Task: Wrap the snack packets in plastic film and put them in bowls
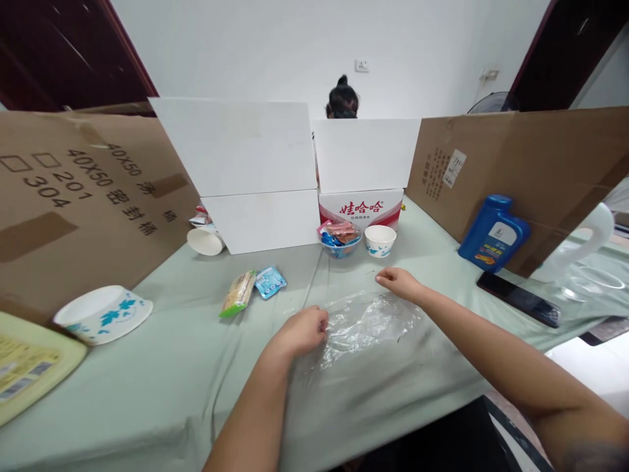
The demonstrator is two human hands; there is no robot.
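A clear, crinkled plastic bag (pixel 361 328) lies spread on the green tablecloth in front of me. My left hand (pixel 305 329) is closed at the bag's left edge, its fingers curled on the film. Just beyond the bag's far right side, my right hand (pixel 399 283) is closed in a pinch, and what its fingertips hold is too small to make out. A snack pack with a green end (pixel 238 295) and a blue-and-white packet (pixel 270 282) lie beyond my left hand. Past my right hand stands a white paper bowl (pixel 380 241) with a blue pattern.
A clear bowl of wrapped snacks (pixel 340 240) sits before a white carton (pixel 363 204); a person's head shows behind it. Brown cardboard (pixel 98 190) walls both sides. At right are a blue bottle (pixel 494 233) and a phone (pixel 518 299); a tilted paper bowl (pixel 105 316) lies left.
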